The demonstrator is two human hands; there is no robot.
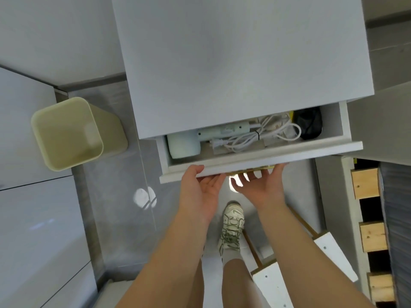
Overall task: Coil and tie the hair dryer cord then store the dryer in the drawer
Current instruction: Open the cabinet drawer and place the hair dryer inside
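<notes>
A: Entry one, the hair dryer [184, 145]. Where is it lying?

B: It is lying inside the drawer [262, 156], with its pale green body at the left end and its handle pointing right.

A: Entry two, the cord [249, 138]?

B: It is sitting just beside the dryer's handle, gathered in loops. A black tie [258, 136] is cinching the loops across the middle, and the plug is resting near the dryer body.

A: Entries three and four, the hands?

B: The left hand [200, 187] is pressing on the drawer front, thumb lying over the top edge and fingers running flat beneath, gripping nothing. The right hand [260, 187] is spreading wide with straight fingers beside the gold handle [251, 172], likewise holding nothing.

A: Which step is running?

B: Coiling, tying and stowing are looking finished. Closing appears to be the step in hand, as the drawer is standing partly out of the cabinet [233, 63].

A: What is the next move asking for?

B: An even push from both palms, straight inward, so the front is not skewing. The left thumb is needing to come off the top edge before the gap is shutting.

A: Sundries?

B: A dark object [310, 124] is occupying the drawer's right end, and a green bin [73, 134] is standing on the floor to the left.
</notes>
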